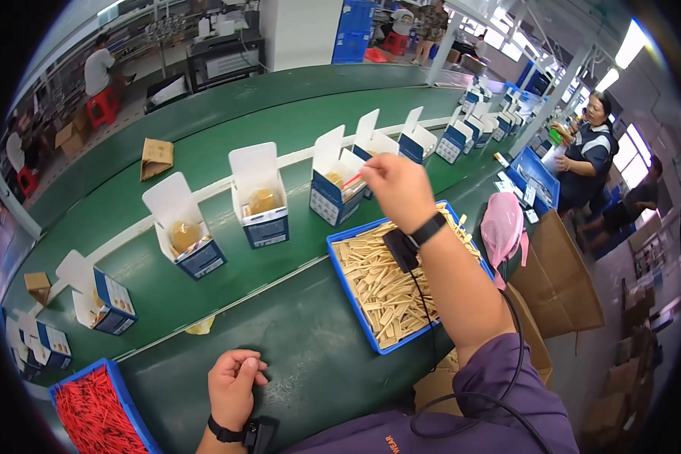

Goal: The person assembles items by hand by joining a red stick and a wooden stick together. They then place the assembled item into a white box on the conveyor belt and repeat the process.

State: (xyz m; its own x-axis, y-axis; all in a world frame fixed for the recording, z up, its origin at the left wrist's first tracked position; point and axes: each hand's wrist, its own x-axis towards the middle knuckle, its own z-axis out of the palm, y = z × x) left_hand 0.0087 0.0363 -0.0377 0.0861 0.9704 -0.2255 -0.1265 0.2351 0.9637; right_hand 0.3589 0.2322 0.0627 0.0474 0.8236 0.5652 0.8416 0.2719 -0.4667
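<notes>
While the right hand (398,189) pinches a red stick (352,181), the left hand (234,378) rests well apart, loosely half-open, nothing visible in it.
Stick runs left and slightly down from that pinch, over the open box (327,200) (touching or not, can't tell).

Ceiling lights (632,43) glow near windows (628,145); red stools (103,108) stand left.

The boxes (331,203) are blue and white, the held stick (352,181) red.
</notes>
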